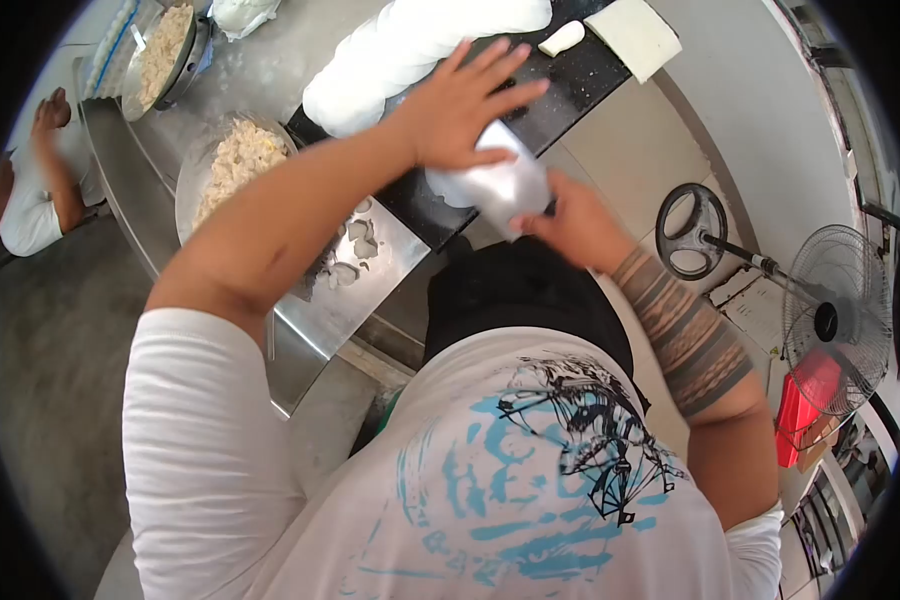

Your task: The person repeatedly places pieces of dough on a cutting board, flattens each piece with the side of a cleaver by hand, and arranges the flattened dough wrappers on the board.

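My left hand [470, 108] is open, its fingers spread over the black work surface [560, 90], with the thumb side against a shiny whitish object [510, 182] blurred by motion. The lower end of that object is gripped by my right hand [578, 222], closed round it at the surface's near edge. Beyond my left hand lies a long, thick roll of white dough [410, 48]. A small white dough piece [562, 38] rests to the right of the roll, beside a pale flat slab [638, 38].
A bowl of chunky pale mixture [242, 160] stands left of my left forearm, near dark scraps on a metal surface [360, 245]. Another pan of mixture [160, 60] is at upper left. A person [45, 185] is at far left. A fan [830, 318] stands at right.
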Motion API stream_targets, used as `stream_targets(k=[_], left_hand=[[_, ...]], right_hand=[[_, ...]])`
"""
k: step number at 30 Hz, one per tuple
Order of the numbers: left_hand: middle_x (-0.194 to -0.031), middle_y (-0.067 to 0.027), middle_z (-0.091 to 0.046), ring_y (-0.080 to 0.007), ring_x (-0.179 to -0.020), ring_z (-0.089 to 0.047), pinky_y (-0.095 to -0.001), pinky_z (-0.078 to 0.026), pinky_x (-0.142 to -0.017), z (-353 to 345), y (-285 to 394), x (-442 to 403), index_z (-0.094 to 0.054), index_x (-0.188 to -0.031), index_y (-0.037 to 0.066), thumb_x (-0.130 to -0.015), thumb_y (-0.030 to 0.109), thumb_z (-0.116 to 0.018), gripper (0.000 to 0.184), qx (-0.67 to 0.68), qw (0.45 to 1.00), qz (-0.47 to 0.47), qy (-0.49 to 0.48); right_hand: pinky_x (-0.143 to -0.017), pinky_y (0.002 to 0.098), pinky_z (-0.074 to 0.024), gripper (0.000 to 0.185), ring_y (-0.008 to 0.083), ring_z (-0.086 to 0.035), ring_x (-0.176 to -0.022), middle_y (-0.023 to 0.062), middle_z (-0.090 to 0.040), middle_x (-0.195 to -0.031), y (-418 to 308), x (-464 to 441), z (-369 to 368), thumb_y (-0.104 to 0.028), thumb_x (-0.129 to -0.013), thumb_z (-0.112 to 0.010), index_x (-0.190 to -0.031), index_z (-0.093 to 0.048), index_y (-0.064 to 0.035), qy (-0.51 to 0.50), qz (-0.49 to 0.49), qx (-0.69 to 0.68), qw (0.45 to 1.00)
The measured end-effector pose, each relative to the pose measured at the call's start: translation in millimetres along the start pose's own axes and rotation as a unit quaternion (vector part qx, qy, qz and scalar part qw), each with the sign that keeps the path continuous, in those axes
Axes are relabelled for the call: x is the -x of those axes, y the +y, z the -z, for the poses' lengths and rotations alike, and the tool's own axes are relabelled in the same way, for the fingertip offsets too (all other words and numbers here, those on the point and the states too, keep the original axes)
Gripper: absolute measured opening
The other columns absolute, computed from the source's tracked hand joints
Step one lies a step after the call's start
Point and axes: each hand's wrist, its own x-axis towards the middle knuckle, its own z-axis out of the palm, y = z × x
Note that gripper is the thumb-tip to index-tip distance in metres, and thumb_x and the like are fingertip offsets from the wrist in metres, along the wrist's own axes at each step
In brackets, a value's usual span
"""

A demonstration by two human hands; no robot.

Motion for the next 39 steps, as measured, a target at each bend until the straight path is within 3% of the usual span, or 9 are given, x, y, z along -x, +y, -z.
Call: stream_targets(k=[7, 11, 13, 16, 19, 23, 26, 32, 39], left_hand=[[-0.176, -0.0162, -0.030, -0.0423, -0.161, -0.030, -0.0701, -0.020, -0.127, -36, 26, -37, -0.037, -0.169, 0.029, -0.089, 0.067, -0.069, 0.094, 0.009, 1.000, 0.000, -0.023], [-0.172, -0.0139, -0.039, -0.0403, -0.155, -0.039, -0.0659, -0.028, -0.124, -33, -9, -61, -0.046, -0.164, 0.028, -0.094, 0.059, -0.068, 0.080, -0.106, 0.993, 0.029, 0.042], [-0.168, -0.0290, -0.035, -0.0515, -0.155, -0.035, -0.0753, -0.023, -0.123, -27, -21, -62, -0.038, -0.167, 0.019, -0.092, 0.061, -0.068, 0.091, -0.044, 0.997, 0.060, 0.025], [-0.145, -0.0164, -0.066, -0.0364, -0.132, -0.062, -0.0539, -0.046, -0.112, -18, -20, -59, -0.066, -0.145, 0.019, -0.098, 0.054, -0.065, 0.059, -0.018, 0.968, 0.171, 0.180], [-0.106, -0.0173, -0.078, -0.0345, -0.099, -0.074, -0.0461, -0.056, -0.092, 4, -4, -45, -0.076, -0.119, 0.009, -0.101, 0.050, -0.064, 0.046, 0.087, 0.916, 0.392, 0.015], [-0.087, -0.0194, -0.075, -0.0355, -0.086, -0.073, -0.0443, -0.057, -0.079, 38, 40, -15, -0.074, -0.102, 0.006, -0.098, 0.042, -0.072, 0.037, 0.246, 0.820, 0.443, -0.266], [-0.088, -0.0151, -0.071, -0.0316, -0.084, -0.072, -0.0428, -0.056, -0.077, 0, 46, 40, -0.067, -0.100, 0.003, -0.086, 0.014, -0.082, 0.023, 0.198, 0.883, 0.426, 0.019], [-0.096, -0.0044, -0.068, -0.0120, -0.085, -0.065, -0.0298, -0.055, -0.073, -1, 55, 52, -0.068, -0.123, 0.005, -0.094, -0.002, -0.071, 0.030, 0.444, 0.715, 0.528, 0.112], [-0.103, -0.0031, -0.067, -0.0112, -0.084, -0.065, -0.0272, -0.053, -0.075, 85, 82, 40, -0.069, -0.125, 0.005, -0.095, -0.002, -0.067, 0.030, 0.371, 0.809, 0.440, 0.117]], right_hand=[[-0.094, 0.0492, -0.0556, 0.054, 0.0441, -0.072, -0.110, 0.0290, -0.072, -0.114, 41, 12, 14, -0.033, -0.094, -0.084, -0.126, -0.062, 0.0035, -0.008, -0.024, -0.064, 0.998], [-0.083, 0.0458, -0.0554, 0.052, 0.0357, -0.069, -0.090, 0.0217, -0.072, -0.100, 37, -37, 62, -0.035, -0.095, -0.083, -0.124, -0.063, 0.0036, -0.015, 0.009, 0.066, 0.998], [-0.079, 0.0467, -0.0551, 0.051, 0.0364, -0.068, -0.085, 0.0218, -0.072, -0.096, 17, -45, 77, -0.036, -0.096, -0.082, -0.120, -0.062, 0.0037, -0.016, -0.003, 0.109, 0.994], [-0.078, 0.0528, -0.0541, 0.048, 0.0473, -0.069, -0.090, 0.0283, -0.070, -0.094, 10, -40, 77, -0.037, -0.098, -0.079, -0.109, -0.058, 0.0044, 0.026, -0.008, 0.135, 0.991], [-0.077, 0.0530, -0.0535, 0.047, 0.0482, -0.069, -0.088, 0.0280, -0.069, -0.091, 30, 7, 47, -0.037, -0.099, -0.077, -0.109, -0.057, 0.0037, 0.038, -0.041, 0.092, 0.994], [-0.076, 0.0529, -0.0529, 0.045, 0.0475, -0.068, -0.088, 0.0286, -0.068, -0.092, 39, 85, 32, -0.035, -0.099, -0.077, -0.111, -0.056, 0.0028, -0.055, -0.061, 0.096, 0.992], [-0.079, 0.0512, -0.0544, 0.043, 0.0457, -0.070, -0.092, 0.0291, -0.070, -0.099, 49, 96, 48, -0.032, -0.099, -0.077, -0.116, -0.058, 0.0031, -0.017, -0.054, 0.107, 0.993], [-0.094, 0.0476, -0.0562, 0.050, 0.0423, -0.073, -0.108, 0.0278, -0.074, -0.117, 8, 14, 26, -0.031, -0.101, -0.075, -0.132, -0.060, 0.0043, 0.113, -0.121, 0.001, 0.986], [-0.089, 0.0491, -0.0559, 0.057, 0.0451, -0.072, -0.102, 0.0300, -0.073, -0.107, 3, 39, -83, -0.041, -0.098, -0.078, -0.127, -0.060, 0.0047, 0.034, -0.077, 0.026, 0.996]])
